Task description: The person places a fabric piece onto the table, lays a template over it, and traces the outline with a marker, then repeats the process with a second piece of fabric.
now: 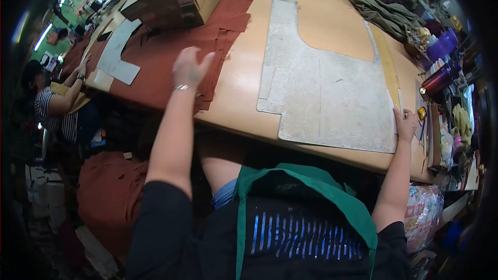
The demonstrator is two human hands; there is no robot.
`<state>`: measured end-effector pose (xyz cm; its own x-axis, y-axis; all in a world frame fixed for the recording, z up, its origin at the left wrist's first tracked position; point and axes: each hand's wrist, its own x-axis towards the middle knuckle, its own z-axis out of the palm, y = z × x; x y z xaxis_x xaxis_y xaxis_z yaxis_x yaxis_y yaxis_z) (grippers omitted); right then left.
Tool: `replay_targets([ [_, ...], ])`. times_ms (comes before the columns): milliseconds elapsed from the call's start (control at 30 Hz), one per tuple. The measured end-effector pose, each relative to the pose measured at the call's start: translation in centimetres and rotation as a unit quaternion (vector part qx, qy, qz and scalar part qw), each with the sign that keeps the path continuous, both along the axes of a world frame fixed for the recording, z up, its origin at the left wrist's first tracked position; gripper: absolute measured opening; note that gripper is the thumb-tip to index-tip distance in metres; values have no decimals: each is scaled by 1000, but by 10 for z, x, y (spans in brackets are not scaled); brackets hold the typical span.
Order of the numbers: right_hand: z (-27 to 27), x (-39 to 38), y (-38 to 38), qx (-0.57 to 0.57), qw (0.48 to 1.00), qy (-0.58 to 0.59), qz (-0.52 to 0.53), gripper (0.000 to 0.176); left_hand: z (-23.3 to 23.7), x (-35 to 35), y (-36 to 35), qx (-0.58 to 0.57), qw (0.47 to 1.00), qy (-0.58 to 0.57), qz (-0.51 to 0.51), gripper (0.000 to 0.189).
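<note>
My left hand (190,67) is over the rust-brown fabric (171,57), with its thumb apart from the fingers. Nothing shows in it, and it is slightly blurred. A large grey cutting template (332,88) with a curved notch lies flat on the table, right of the fabric. At the template's lower right edge is my right hand (406,123), fingers bent, by the lower end of a yellowish strip (388,65). Whatever those fingers grip is too small to make out. A smaller pale template (116,54) lies on the fabric's left part.
Cardboard boxes (171,0) stand on the fabric. Green cloth (381,10) is heaped at the far right, near another person. A tumbler (441,78) and clutter line the right edge. At left sits a person in a striped shirt (54,103). More rust fabric (111,197) is piled below the table.
</note>
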<state>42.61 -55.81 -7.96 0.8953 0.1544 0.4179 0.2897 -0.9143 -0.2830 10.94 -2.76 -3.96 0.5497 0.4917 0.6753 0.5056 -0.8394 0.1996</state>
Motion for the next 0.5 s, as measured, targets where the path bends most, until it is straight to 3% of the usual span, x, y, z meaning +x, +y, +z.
replay_targets([
  [67, 2, -3, 1, 8, 1000, -7, 5, 49, -10, 47, -2, -91, 991, 77, 64, 47],
  [167, -1, -2, 1, 9, 1000, -22, 5, 49, -10, 75, 2, -138, 961, 157, 181, 50],
  [300, 0, -3, 1, 11, 1000, -26, 12, 49, -14, 76, 30, -189, 963, 104, 162, 42],
  [500, 1, -2, 1, 19, 1000, -5, 12, 48, 1, 78, 25, -170, 948, 208, 170, 43],
])
